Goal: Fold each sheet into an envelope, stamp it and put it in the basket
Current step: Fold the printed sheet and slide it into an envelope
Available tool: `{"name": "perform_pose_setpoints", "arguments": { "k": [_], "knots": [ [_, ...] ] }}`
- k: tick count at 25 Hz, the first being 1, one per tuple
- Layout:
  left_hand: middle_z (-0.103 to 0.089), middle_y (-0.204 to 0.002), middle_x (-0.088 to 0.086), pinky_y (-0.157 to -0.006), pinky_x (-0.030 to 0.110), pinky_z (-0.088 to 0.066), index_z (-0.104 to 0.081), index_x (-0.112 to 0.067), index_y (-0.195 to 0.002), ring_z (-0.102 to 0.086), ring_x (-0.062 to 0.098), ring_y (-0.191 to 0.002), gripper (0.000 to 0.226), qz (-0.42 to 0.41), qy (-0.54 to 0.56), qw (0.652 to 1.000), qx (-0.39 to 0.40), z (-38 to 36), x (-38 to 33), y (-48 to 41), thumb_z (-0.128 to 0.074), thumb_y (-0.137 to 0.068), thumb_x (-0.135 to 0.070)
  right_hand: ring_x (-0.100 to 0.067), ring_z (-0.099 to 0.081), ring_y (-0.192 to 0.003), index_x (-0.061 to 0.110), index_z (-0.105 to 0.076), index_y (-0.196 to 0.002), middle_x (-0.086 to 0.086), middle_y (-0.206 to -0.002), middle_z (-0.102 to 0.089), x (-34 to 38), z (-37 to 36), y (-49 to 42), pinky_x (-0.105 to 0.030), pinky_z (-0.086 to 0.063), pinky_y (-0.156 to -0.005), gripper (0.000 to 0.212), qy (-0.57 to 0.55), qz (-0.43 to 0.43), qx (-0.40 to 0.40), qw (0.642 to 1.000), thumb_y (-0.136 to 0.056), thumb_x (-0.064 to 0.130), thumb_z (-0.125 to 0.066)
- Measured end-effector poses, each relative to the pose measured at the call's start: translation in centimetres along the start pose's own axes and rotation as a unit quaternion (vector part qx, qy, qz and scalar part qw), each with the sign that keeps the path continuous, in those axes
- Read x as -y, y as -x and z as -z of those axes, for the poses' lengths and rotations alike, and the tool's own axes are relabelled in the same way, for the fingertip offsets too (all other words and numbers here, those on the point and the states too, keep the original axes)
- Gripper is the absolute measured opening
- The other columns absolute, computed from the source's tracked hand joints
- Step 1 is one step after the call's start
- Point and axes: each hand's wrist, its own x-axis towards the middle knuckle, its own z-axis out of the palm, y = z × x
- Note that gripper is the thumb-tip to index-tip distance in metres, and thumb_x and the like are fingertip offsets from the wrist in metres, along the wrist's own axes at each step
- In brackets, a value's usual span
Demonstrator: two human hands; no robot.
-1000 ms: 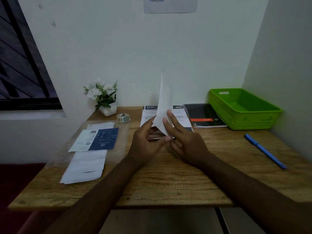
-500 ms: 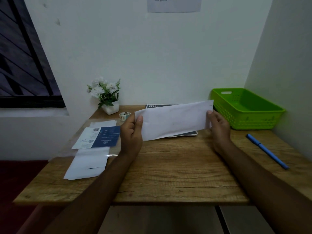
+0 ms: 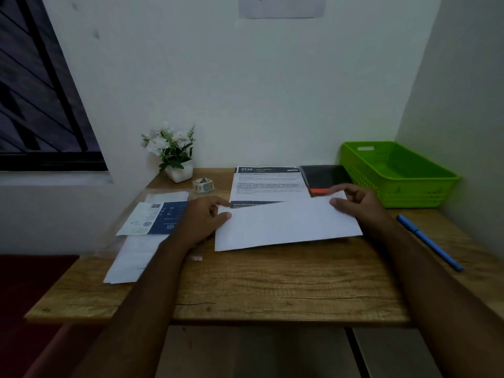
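A white envelope (image 3: 286, 223) lies nearly flat on the wooden desk (image 3: 272, 285), slightly tilted. My left hand (image 3: 203, 221) pinches its left edge and my right hand (image 3: 354, 201) grips its upper right corner. A printed sheet (image 3: 267, 182) lies behind the envelope, partly covered by it. A small roll of stamps (image 3: 203, 184) sits behind my left hand. The green basket (image 3: 395, 173) stands at the back right and looks empty.
A clear sleeve with a blue-and-white leaflet (image 3: 155, 218) and white envelopes (image 3: 131, 260) lies at the left. A dark notebook (image 3: 321, 178) lies by the basket, a blue pen (image 3: 428, 241) at the right, a white flower pot (image 3: 174, 154) at the back.
The envelope stood on edge between both hands, was then held up spread wide, and now has come down onto the desk. Both hands dropped with it.
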Motion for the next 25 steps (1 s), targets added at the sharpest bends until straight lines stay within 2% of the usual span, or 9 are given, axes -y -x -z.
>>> {"name": "perform_pose_setpoints", "arguments": {
  "k": [3,6,8,9,12,15,18,21,25],
  "knots": [
    [-0.056,-0.064,-0.001,-0.046,0.010,-0.035,-0.068,-0.020,-0.100,-0.046,0.004,-0.051,0.018,-0.003,-0.001,0.999,0.041,0.2,0.1,0.1,-0.069,-0.082,-0.015,-0.014,-0.070,-0.078,0.023,-0.075,-0.092,0.001,-0.086,-0.075,-0.1,1.0,0.5,-0.022,-0.054,-0.061,0.019,0.134,-0.020,0.071,0.988,-0.079,0.009,-0.075],
    [-0.057,-0.068,0.001,-0.052,0.018,-0.035,-0.070,-0.021,-0.094,-0.046,0.007,-0.056,0.013,-0.020,-0.030,0.998,0.049,-0.1,0.6,-0.2,-0.071,-0.081,-0.017,-0.003,-0.065,-0.069,0.034,-0.076,-0.093,0.002,-0.089,-0.076,-0.4,1.4,0.1,-0.026,-0.046,-0.064,0.023,0.240,-0.036,0.111,0.964,-0.072,0.028,-0.082],
    [-0.057,-0.069,0.001,-0.055,0.022,-0.036,-0.070,-0.023,-0.091,-0.046,0.009,-0.058,0.012,-0.033,-0.032,0.998,0.051,-0.2,0.8,-0.2,-0.072,-0.080,-0.018,-0.017,-0.058,-0.067,0.037,-0.077,-0.082,-0.008,-0.091,-0.074,-0.8,1.4,-0.2,-0.034,-0.038,-0.062,0.019,0.282,-0.022,0.124,0.951,-0.065,0.045,-0.082],
    [-0.058,-0.069,0.000,-0.056,0.023,-0.037,-0.070,-0.023,-0.091,-0.047,0.009,-0.059,0.012,-0.040,-0.032,0.997,0.053,-0.2,0.9,-0.2,-0.072,-0.080,-0.018,-0.025,-0.056,-0.070,0.037,-0.077,-0.079,-0.009,-0.092,-0.074,-1.0,1.4,-0.2,-0.036,-0.037,-0.062,0.018,0.288,-0.017,0.131,0.949,-0.064,0.047,-0.082],
    [-0.058,-0.069,-0.005,-0.054,0.017,-0.036,-0.071,-0.021,-0.090,-0.047,0.007,-0.060,0.010,-0.059,-0.045,0.995,0.066,-0.3,0.9,-0.1,-0.072,-0.080,-0.019,-0.036,-0.058,-0.081,0.032,-0.078,-0.078,0.000,-0.090,-0.075,-0.9,1.4,-0.2,-0.040,-0.039,-0.063,0.009,0.281,-0.009,0.144,0.949,-0.070,0.036,-0.082],
    [-0.062,-0.079,-0.007,-0.056,0.016,-0.037,-0.070,-0.025,-0.085,-0.051,0.005,-0.064,0.008,-0.074,-0.068,0.993,0.061,-0.4,1.0,-0.2,-0.073,-0.079,-0.022,-0.031,-0.062,-0.089,0.025,-0.078,-0.079,0.010,-0.086,-0.075,-0.7,1.4,-0.1,-0.045,-0.048,-0.072,0.008,0.284,-0.002,0.155,0.946,-0.072,0.028,-0.082],
    [-0.057,-0.086,-0.010,-0.058,0.017,-0.036,-0.066,-0.029,-0.078,-0.050,0.003,-0.068,0.010,-0.075,-0.074,0.994,0.042,-0.5,0.9,-0.1,-0.075,-0.077,-0.024,-0.029,-0.059,-0.083,0.029,-0.078,-0.078,0.009,-0.081,-0.073,-0.9,1.5,-0.2,-0.040,-0.044,-0.066,0.007,0.291,0.009,0.150,0.945,-0.072,0.030,-0.082],
    [-0.054,-0.086,-0.014,-0.057,0.015,-0.033,-0.066,-0.027,-0.079,-0.048,0.003,-0.069,0.009,-0.069,-0.091,0.993,0.030,-0.6,0.8,-0.1,-0.075,-0.077,-0.027,-0.027,-0.058,-0.081,0.032,-0.077,-0.076,0.006,-0.081,-0.072,-1.3,1.5,-0.5,-0.043,-0.046,-0.069,0.002,0.301,0.034,0.104,0.947,-0.075,0.033,-0.078],
    [-0.053,-0.077,-0.015,-0.056,0.013,-0.031,-0.070,-0.017,-0.086,-0.049,0.002,-0.067,0.011,-0.070,-0.090,0.993,0.038,-0.6,0.8,-0.2,-0.073,-0.079,-0.024,-0.019,-0.057,-0.070,0.030,-0.071,-0.072,0.005,-0.073,-0.067,-1.4,0.2,-0.8,-0.037,-0.045,-0.062,0.014,0.299,0.081,0.054,0.949,-0.085,0.030,-0.069]
  ]
}}
